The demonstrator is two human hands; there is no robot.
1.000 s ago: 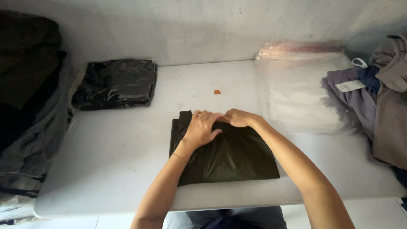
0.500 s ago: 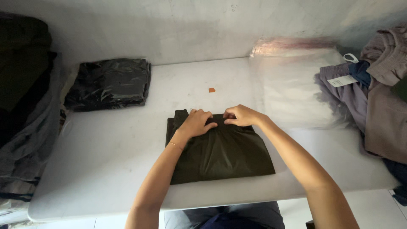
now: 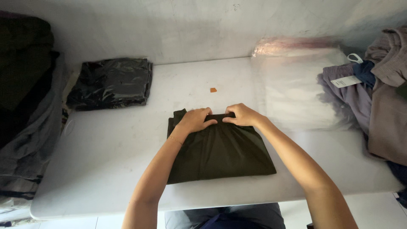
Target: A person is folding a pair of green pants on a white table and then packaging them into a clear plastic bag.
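The white, smooth-topped table (image 3: 106,161) stood pushed against a pale, scuffed plaster wall (image 3: 190,25), its near edge rounded and its surface faintly marked. In the middle of it, toward the person's side, lay a dark olive folded garment of thin, slightly shiny cloth (image 3: 220,152), flat and roughly square, with one corner poking out at its far left.

Both bare hands rested on the far edge of that garment. The left hand (image 3: 195,120) had its fingers curled down over the fold, gripping the cloth; the right hand (image 3: 241,115) did the same just beside it, fingers bent and pinching the same edge, the two hands almost touching.

A small orange scrap (image 3: 213,90) sat alone on the tabletop beyond the hands. At the far left corner of the table lay a folded dark garment sealed in glossy clear plastic (image 3: 110,82). On the far right side a stack of clear plastic bags (image 3: 296,89) lay flat, reaching back to the wall. Beyond it, at the table's right end, a heap of mauve and brownish clothes (image 3: 381,97) was piled, one piece carrying a white paper tag (image 3: 340,81). To the left of the table hung a mass of dark and grey fabric (image 3: 25,110), spilling downward off the edge.
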